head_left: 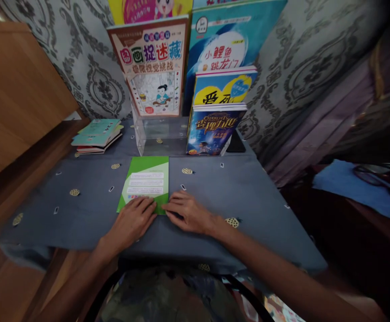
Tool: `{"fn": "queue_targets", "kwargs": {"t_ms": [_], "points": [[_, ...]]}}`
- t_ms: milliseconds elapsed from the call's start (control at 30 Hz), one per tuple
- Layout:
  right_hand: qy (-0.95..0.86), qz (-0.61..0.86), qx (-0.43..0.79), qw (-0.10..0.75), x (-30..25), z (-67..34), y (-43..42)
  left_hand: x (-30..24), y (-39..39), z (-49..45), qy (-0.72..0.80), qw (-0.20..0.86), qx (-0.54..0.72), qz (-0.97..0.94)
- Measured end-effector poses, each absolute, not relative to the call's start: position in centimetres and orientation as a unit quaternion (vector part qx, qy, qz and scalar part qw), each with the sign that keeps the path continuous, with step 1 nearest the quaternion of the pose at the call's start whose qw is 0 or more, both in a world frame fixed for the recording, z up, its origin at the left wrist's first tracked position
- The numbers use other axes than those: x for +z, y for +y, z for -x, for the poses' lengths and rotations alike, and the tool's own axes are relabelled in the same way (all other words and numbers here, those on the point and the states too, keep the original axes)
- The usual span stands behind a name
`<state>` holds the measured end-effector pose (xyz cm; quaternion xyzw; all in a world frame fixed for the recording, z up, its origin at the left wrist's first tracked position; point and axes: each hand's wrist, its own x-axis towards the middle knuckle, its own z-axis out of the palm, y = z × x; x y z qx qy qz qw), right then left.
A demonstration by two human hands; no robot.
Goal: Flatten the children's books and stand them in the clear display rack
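Observation:
A thin green book with white text panels lies flat near the front of the table, its print upside down to me. My left hand rests on its lower edge, fingers laid flat over the cover. At the lower right corner, my right hand has its thumb and forefinger drawn together on the book's edge. The other fingers of that hand are curled beside the book, and its palm side is hidden.
Behind the book, a clear acrylic rack holds a brown-bordered picture book, a teal book and a dark blue book. Several stacked books lie at the left on the patterned tablecloth. Patterned curtains hang behind.

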<state>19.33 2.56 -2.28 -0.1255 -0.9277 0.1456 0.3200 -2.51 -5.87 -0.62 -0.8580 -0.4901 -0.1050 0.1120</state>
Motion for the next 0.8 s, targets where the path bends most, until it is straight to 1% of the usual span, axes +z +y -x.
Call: {"fn": "queue_targets", "kwargs": {"t_ms": [133,233,533,800], "points": [[-0.949,0.099,0.077,0.289,-2.2,-19.1,2.2,0.0,-5.5,2.5,-0.495,0.073,-0.109,0.859],[-0.954,0.095,0.058,0.277,-2.3,-19.1,2.2,0.1,-5.4,2.4,-0.487,0.066,-0.101,0.865],[-0.949,0.083,0.072,0.294,-2.4,-19.4,2.4,-0.8,-7.2,2.0,-0.456,0.07,-0.132,0.877],[-0.946,0.073,0.08,0.306,-2.2,-19.3,2.4,-0.9,-7.7,2.0,-0.461,0.084,-0.107,0.877]]}}
